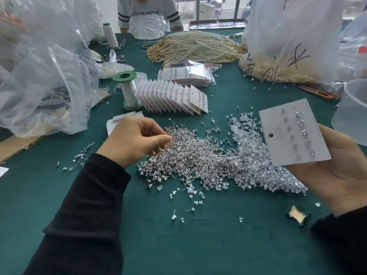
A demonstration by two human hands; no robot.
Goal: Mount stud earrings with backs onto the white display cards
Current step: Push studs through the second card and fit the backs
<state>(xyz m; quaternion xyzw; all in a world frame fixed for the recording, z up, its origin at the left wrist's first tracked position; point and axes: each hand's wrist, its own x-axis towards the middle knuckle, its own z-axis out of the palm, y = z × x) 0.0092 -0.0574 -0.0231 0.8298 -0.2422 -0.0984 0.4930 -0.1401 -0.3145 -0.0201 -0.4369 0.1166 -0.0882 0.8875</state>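
The right hand (341,171) grips the part-filled card (294,133) near the backs (250,155); the left hand (137,139) curls into the studs (188,155) on the tabletop (178,239); I cannot tell whether its grip has caught one. Tangled posts may lift several studs together; a loose pinch may drop one.

Table cover (178,245): green cloth, matt, felt-like; a tear (296,214) near the right front edge shows tan board beneath.
Stud earrings (188,155): bright, shiny metal pins.
Backs (258,171): clear glossy plastic.
Display card (278,139), which I hold: white paper board, matt, smooth.
Pearl strands (198,46), far edge: glossy cream beads, gilt chain.
Bags (39,66), left edge: thin, crinkled, translucent plastic.
My sleeve (83,205): black matt cloth.
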